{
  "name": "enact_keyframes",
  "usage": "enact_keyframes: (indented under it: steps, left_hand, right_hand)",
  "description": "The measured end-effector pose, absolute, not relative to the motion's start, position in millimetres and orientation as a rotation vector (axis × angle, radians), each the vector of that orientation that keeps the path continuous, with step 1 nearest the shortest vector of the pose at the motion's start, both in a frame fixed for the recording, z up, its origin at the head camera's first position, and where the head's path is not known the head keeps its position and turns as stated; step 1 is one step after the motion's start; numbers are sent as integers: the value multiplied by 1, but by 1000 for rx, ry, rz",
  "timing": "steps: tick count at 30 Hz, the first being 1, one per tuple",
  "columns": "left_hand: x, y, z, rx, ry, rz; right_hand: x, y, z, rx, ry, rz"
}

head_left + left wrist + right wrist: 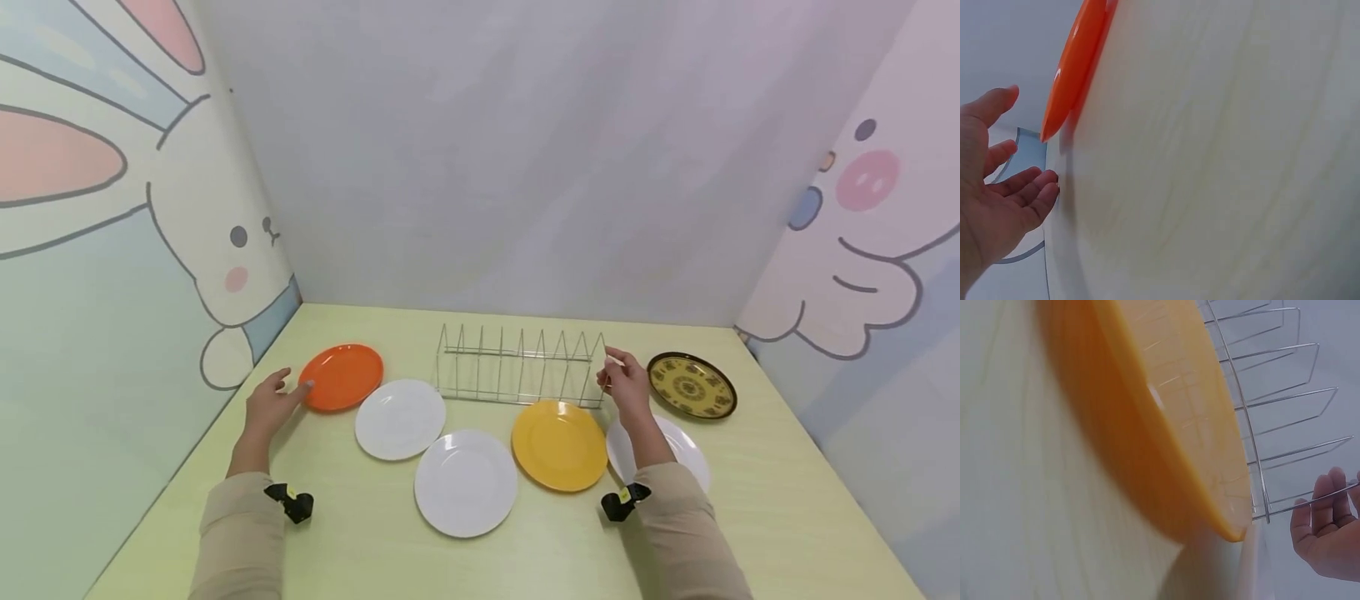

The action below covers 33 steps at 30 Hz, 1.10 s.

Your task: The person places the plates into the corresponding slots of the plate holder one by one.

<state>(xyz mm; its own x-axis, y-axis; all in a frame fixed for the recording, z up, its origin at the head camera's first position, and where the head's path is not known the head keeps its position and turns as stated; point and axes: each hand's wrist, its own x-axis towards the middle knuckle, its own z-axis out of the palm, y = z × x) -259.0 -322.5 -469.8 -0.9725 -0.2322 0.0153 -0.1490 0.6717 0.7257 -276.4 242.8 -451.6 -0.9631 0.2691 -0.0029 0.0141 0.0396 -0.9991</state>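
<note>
My left hand [272,405] is beside the left edge of an orange plate [343,377]. In the left wrist view its fingers are spread and loosely bent, apart from the orange plate [1075,69], and hold nothing. At the right end of a wire dish rack [517,367], my right hand [628,385] pinches the end wire. The right wrist view shows the fingers of that hand [1329,534] curled behind the wire, with the thumb partly cut off by the frame. The rack stands upright on the table, and no plate is in its slots.
Two white plates [401,419] [466,483] and a yellow plate [559,446] lie in front of the rack. Another white plate [678,450] is partly under my right forearm. A dark-rimmed patterned plate [692,385] lies far right. Walls enclose the table's [352,533] back and sides.
</note>
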Motion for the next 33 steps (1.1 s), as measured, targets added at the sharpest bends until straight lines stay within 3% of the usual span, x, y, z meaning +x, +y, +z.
enact_keyframes:
  steps: [15,25,33]
  left_hand:
    - [-280,-328,-478,357,-2982,-1201]
    - [-269,-319,-476,378,-2933,-1140]
    - [-269,-310,-467,598,-2572,-1552]
  right_hand:
    - [-274,236,-456,-262,-2122,1994]
    - [-271,236,-458,-266,-2136,1982]
    - [-273,236,-457,-250,-2122,1949]
